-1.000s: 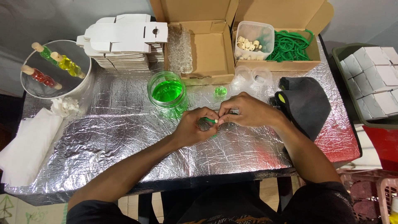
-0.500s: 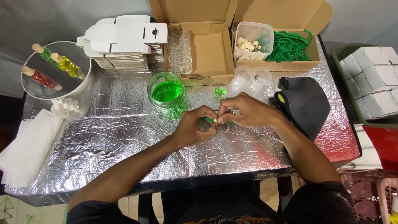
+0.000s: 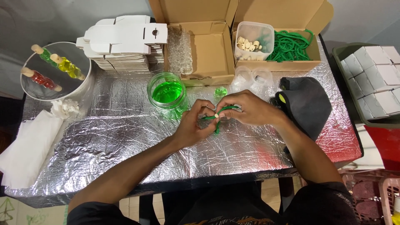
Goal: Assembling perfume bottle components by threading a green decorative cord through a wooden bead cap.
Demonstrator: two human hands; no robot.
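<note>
My left hand (image 3: 193, 125) and my right hand (image 3: 246, 109) meet over the middle of a foil-covered table (image 3: 125, 137). Together they pinch a thin green cord (image 3: 217, 118), bent into a loop, with a small pale bead at the fingertips. A glass jar of green liquid (image 3: 167, 92) stands just left of my hands. A small green gem-like piece (image 3: 220, 91) lies on the foil just behind them.
Two open cardboard boxes sit at the back: one with bubble wrap (image 3: 181, 50), one with a tub of wooden beads (image 3: 251, 41) and green cords (image 3: 291, 45). Flat white cartons (image 3: 123, 41), a bowl with bead skewers (image 3: 56, 71), a dark cloth (image 3: 306, 102), white tissue (image 3: 29, 146).
My hands have stayed in place while the fingers work. More of the green cord now shows as a loop between them.
</note>
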